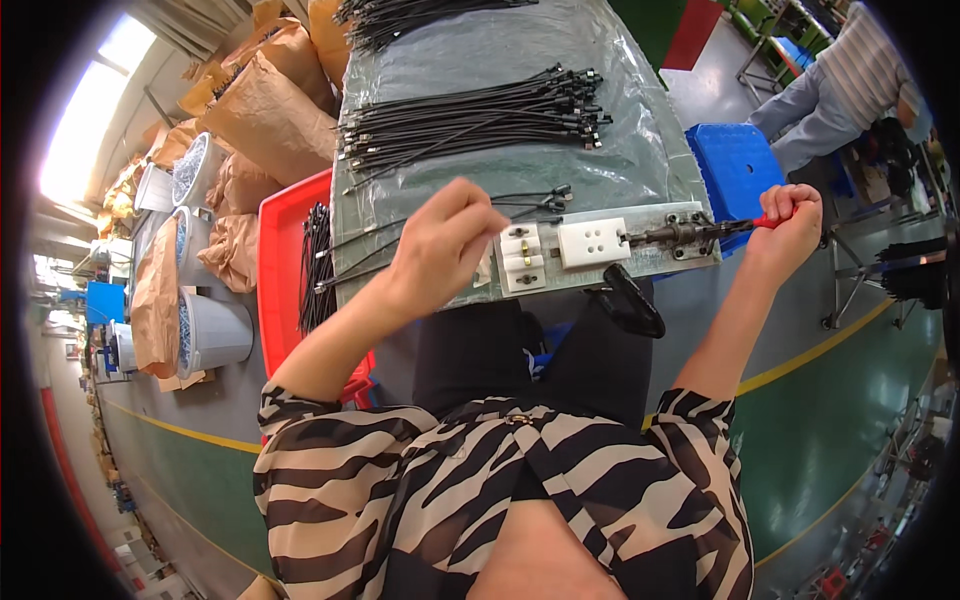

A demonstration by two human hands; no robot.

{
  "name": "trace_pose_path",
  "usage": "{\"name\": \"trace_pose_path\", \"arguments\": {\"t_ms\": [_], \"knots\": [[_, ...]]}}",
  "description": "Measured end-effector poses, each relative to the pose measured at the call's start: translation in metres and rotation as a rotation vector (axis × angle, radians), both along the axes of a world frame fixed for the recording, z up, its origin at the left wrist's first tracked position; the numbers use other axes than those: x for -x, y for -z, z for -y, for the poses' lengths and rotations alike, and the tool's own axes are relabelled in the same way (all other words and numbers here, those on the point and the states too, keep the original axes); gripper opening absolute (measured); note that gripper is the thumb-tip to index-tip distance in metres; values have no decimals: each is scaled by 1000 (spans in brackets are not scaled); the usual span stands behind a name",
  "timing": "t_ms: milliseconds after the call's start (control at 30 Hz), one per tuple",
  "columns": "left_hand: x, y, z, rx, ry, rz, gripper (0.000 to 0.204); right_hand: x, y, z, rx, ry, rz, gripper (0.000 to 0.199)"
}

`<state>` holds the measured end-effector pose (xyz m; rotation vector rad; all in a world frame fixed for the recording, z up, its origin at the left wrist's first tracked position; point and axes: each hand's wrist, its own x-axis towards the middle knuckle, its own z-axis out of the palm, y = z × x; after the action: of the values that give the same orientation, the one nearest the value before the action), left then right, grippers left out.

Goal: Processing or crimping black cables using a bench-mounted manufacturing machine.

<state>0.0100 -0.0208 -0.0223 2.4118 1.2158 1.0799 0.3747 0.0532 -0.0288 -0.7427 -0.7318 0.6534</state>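
At the near edge of the table, my left hand [438, 248] is closed, its fingertips pinched together just left of a slotted white block [521, 272]. What those fingers hold, if anything, cannot be made out. My right hand [790, 232] is wrapped round the red handle [768, 222] of a push-type toggle clamp [682, 234]. The clamp's rod reaches a white block with several holes [590, 244], which stands a little apart from the slotted block. Beside and behind my left hand lie a few loose black cables [535, 204].
Bundles of black cables [470, 125] lie farther back on the plastic-covered table [640, 130]. A red tray [282, 260] with more cables stands at left, near paper bags [270, 115] and buckets [222, 330]. A blue stool [735, 165] and another person [845, 85] are at right.
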Motion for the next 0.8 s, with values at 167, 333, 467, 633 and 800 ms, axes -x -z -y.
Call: {"name": "trace_pose_path", "arguments": {"t_ms": [167,333,467,633,800], "knots": [[-1,31,15,-30,74,33,24,-1,11,-3,1,6,-6,10],[11,36,23,-2,112,-46,37,9,13,5,9,10,-1,10],[17,31,28,31,114,-171,49,15,12,6,17,13,-12,10],[19,27,30,65,109,-249,57,31,11,10,39,66,55,11],[16,25,31,82,102,-242,60,78,16,28,107,231,548,17]]}}
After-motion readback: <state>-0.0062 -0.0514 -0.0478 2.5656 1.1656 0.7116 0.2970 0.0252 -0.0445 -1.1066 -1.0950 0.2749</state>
